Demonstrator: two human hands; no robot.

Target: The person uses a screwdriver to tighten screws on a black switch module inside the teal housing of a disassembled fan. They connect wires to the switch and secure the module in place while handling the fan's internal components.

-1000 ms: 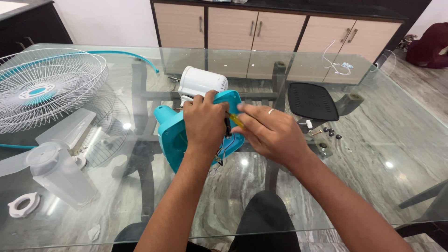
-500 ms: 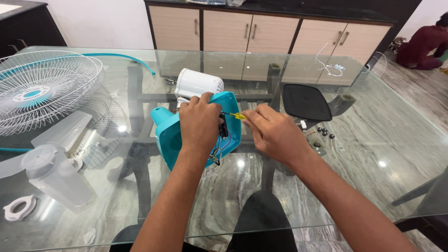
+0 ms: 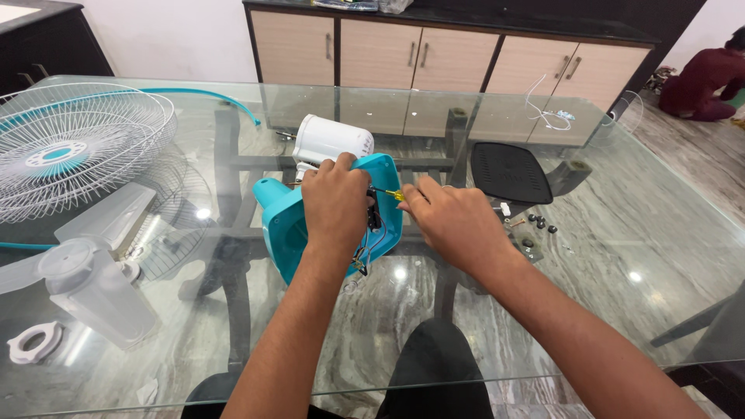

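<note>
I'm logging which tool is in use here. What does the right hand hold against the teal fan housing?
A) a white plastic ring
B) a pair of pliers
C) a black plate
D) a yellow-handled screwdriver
D: the right hand grips a yellow-handled screwdriver whose tip points into the teal fan housing, which the left hand steadies.

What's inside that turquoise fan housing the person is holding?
Inside the turquoise housing, red and black wires hang out near its lower edge. The left hand covers most of the opening, so what lies deeper cannot be seen.
</note>
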